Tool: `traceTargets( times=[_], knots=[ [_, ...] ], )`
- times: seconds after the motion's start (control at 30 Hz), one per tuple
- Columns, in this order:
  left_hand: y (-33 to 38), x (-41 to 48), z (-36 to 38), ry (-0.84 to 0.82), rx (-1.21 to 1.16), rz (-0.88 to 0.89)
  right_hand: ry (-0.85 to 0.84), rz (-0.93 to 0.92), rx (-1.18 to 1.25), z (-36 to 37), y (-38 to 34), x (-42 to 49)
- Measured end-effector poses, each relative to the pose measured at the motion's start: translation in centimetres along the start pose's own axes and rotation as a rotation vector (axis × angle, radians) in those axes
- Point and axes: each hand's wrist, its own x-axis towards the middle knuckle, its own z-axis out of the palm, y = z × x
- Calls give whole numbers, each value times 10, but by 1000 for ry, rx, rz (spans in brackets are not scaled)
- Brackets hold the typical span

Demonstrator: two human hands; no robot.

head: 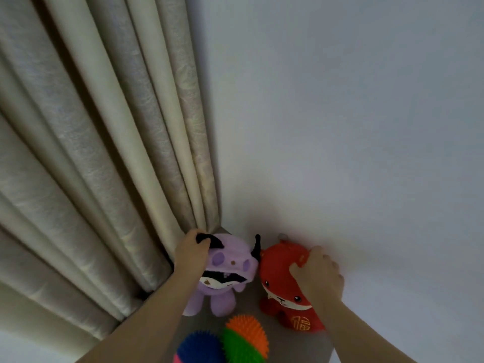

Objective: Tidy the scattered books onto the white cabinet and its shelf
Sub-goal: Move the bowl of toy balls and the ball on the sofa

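Left hand (192, 251) grips the purple plush (230, 258), right hand (318, 273) the red plush (277, 271).

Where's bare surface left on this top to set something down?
Barely any. One small bare patch of the grey top sits between the purple plush, the red plush and the orange-green spiky ball. Curtain crowds the left, wall the right. The left hand and right hand grip the plushes.
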Motion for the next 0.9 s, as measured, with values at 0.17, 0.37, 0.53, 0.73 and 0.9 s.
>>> traceTargets(
  times=[0.17,0.37,0.53,0.73,0.9],
  knots=[
    [-3,7,3,0,4,-17,47,-210,-45,3,-7,0],
    [-2,12,11,-22,35,-20,-335,-314,-115,18,7,9],
    [-2,15,12,-39,18,-14,-263,-299,-172,18,19,14],
    [-10,21,5,11,-18,-43,-118,-365,-59,19,7,11],
    [-14,23,1,21,-78,-86,-136,-346,-19,21,2,11]
  ],
)
